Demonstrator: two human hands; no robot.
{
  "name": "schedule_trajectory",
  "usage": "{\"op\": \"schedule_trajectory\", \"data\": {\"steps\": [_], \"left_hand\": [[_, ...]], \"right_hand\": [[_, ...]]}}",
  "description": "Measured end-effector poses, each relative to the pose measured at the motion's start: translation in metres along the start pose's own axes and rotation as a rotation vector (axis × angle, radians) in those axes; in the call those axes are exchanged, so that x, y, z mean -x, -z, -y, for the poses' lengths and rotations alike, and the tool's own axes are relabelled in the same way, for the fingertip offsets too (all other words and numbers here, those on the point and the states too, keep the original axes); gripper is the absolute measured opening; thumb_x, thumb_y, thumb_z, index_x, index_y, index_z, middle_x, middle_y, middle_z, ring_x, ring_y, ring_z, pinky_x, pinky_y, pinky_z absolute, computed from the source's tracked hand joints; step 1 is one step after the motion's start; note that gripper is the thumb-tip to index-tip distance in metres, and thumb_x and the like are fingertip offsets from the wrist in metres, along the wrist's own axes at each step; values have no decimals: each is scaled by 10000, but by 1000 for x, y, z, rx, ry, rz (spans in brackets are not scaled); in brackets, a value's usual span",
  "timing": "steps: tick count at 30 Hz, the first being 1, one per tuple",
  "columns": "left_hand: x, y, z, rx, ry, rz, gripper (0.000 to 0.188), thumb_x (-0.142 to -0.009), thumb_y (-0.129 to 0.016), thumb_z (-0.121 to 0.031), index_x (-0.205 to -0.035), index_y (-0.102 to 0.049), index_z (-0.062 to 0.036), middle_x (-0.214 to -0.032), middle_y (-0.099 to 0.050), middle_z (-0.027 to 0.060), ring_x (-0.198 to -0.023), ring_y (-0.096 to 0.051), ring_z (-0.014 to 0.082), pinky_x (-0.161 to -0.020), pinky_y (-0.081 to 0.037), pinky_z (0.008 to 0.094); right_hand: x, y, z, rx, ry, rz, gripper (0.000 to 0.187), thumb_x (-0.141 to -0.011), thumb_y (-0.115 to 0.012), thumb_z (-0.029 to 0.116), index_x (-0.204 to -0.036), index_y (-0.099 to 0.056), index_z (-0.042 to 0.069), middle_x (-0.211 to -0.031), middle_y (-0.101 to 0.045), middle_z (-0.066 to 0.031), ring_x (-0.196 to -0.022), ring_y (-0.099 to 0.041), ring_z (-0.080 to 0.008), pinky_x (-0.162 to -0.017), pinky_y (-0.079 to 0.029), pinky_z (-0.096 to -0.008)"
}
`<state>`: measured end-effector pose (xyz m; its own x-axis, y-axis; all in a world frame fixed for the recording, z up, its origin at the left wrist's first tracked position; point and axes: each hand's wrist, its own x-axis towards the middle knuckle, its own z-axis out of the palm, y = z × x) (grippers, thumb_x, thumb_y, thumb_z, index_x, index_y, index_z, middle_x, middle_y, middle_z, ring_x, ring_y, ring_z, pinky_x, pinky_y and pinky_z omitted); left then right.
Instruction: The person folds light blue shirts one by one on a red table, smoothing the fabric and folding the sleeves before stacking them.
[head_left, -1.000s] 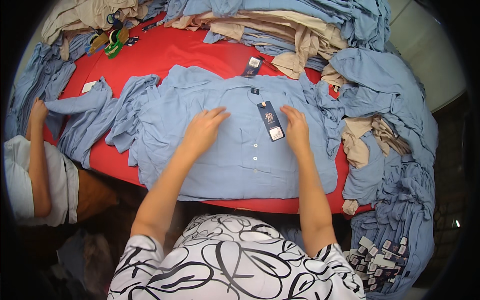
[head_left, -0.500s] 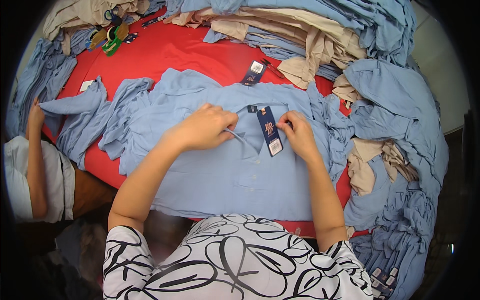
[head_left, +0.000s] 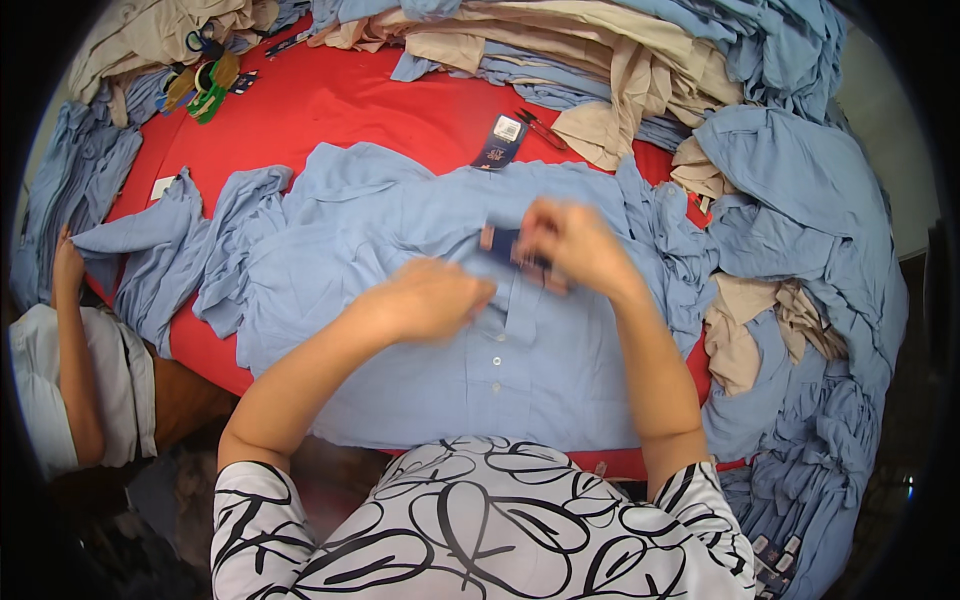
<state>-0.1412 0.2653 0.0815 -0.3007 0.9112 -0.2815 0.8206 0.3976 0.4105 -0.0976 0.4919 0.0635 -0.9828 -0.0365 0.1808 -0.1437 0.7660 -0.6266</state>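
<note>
Shirt (head_left: 560, 350), pale blue, creased, buttons (head_left: 497, 361) seemingly white

Left grip (head_left: 440, 298) curls inward; right grip (head_left: 570, 245) (the blurrier) curls farther forward.

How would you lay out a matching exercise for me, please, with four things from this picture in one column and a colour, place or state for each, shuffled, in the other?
Column one
1. Right hand
2. Table covering
3. Other person's hand
4. Button-front shirt

Column two
A. Red, showing beyond the garments
B. Light blue, spread out in the middle
C. At a dark tag, blurred
D. Near the left edge, holding blue cloth

Right pairs
1-C; 2-A; 3-D; 4-B
</note>
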Motion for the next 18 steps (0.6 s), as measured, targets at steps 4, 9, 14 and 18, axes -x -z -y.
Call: {"op": "schedule_trajectory", "data": {"steps": [4,9,14,18], "left_hand": [[-11,6,-5,-41,-113,-784,286,-787,-698,-88,-1062,-618,-95,-1007,-665,85,-969,-625,301,-850,-464,424],[-1,-17,48,-64,162,-801,317,-794,-705,-99,-1098,-616,-85,-1008,-668,84,-963,-615,301,-820,-474,411],[-13,-21,69,51,286,-663,189,-820,-710,-126,-966,-605,-67,-867,-658,84,-821,-632,294,-689,-494,389],[-36,-8,76,-53,256,-1012,176,-842,-704,-166,-888,-587,-43,-831,-650,85,-781,-634,294,-663,-491,390]], "right_hand": [[-21,24,25,669,284,-830,117,-852,-655,122,-951,-676,64,-931,-679,-101,-760,-618,-283,-683,-483,-362],[39,-6,-7,90,-136,92,145,-819,-696,105,-952,-662,59,-976,-638,-84,-887,-581,-272,-797,-435,-361],[47,-38,-19,62,15,-101,129,-801,-720,115,-865,-633,45,-888,-608,-79,-869,-558,-274,-794,-428,-366],[40,-49,-24,222,78,-163,103,-830,-686,148,-899,-640,88,-917,-605,-81,-889,-542,-281,-824,-404,-421]]}}
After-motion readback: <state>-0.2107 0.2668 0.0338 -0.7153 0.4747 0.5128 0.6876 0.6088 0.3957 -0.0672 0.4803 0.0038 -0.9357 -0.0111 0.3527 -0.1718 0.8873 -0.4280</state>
